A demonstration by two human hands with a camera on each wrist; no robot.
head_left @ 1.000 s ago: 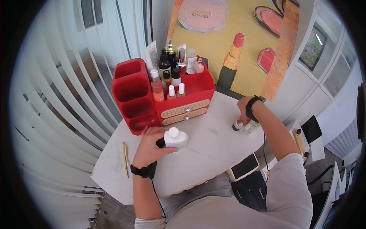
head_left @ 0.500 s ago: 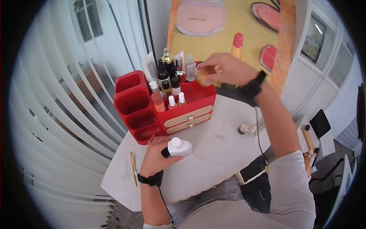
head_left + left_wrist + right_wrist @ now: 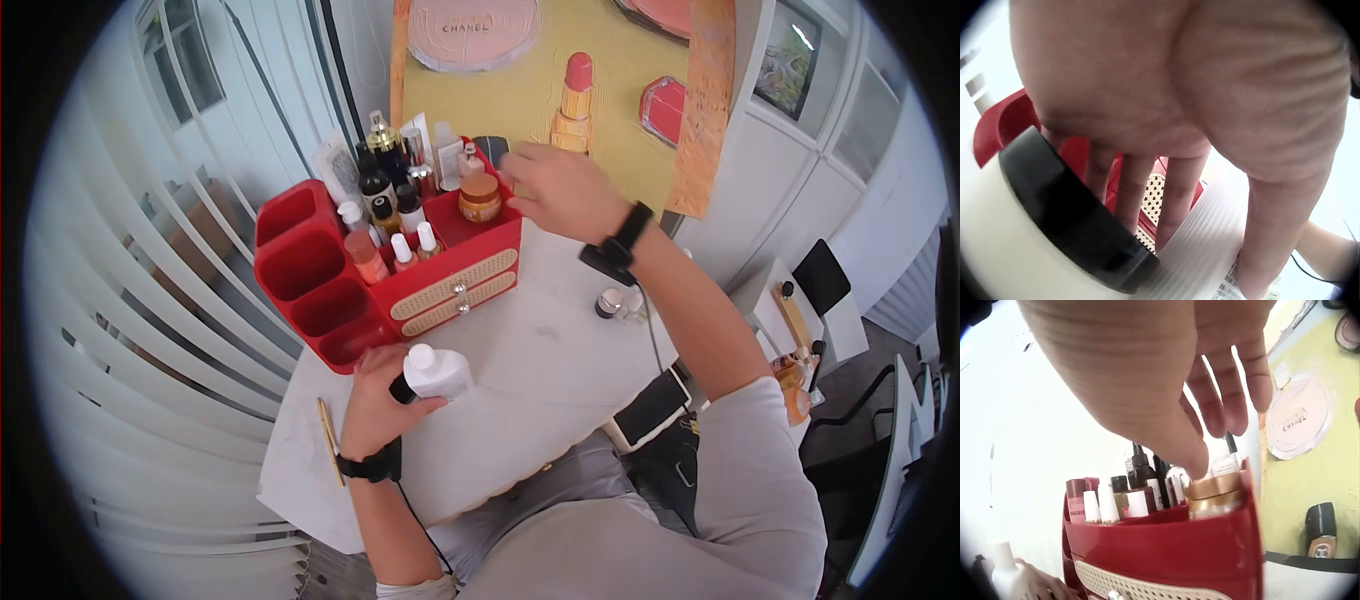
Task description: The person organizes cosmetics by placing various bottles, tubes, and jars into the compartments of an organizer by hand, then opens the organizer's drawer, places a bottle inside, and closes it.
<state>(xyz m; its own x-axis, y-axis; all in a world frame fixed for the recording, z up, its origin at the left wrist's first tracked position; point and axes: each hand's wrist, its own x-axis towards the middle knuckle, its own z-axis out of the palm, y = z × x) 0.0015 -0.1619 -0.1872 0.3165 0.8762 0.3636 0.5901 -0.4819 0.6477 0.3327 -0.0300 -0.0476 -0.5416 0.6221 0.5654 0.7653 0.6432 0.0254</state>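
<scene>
In the head view my left hand (image 3: 378,405) holds a white bottle (image 3: 438,374) with a white cap above the tabletop, close to the red organizer (image 3: 440,290). The left wrist view shows my thumb against a ribbed, labelled side (image 3: 1194,250), with a black band (image 3: 1072,212) near the camera. An amber cosmetic jar (image 3: 480,198) with a brown lid stands in the organizer's front right compartment. Beside it, past the organizer's right wall, is my right hand (image 3: 575,190), its fingers apart and holding nothing. The right wrist view has the thumb tip just above the jar's lid (image 3: 1213,485).
Several bottles and tubes (image 3: 385,165) fill the organizer's back compartments. Two white-capped nail polish bottles (image 3: 415,248) stand in front. A small jar (image 3: 608,303) lies at the table's right, two gold sticks (image 3: 329,440) at its left. A painting (image 3: 630,120) leans behind.
My right hand has brought the amber jar from the right side of the table into the organizer and let go of it. The left hand keeps holding the white bottle.
</scene>
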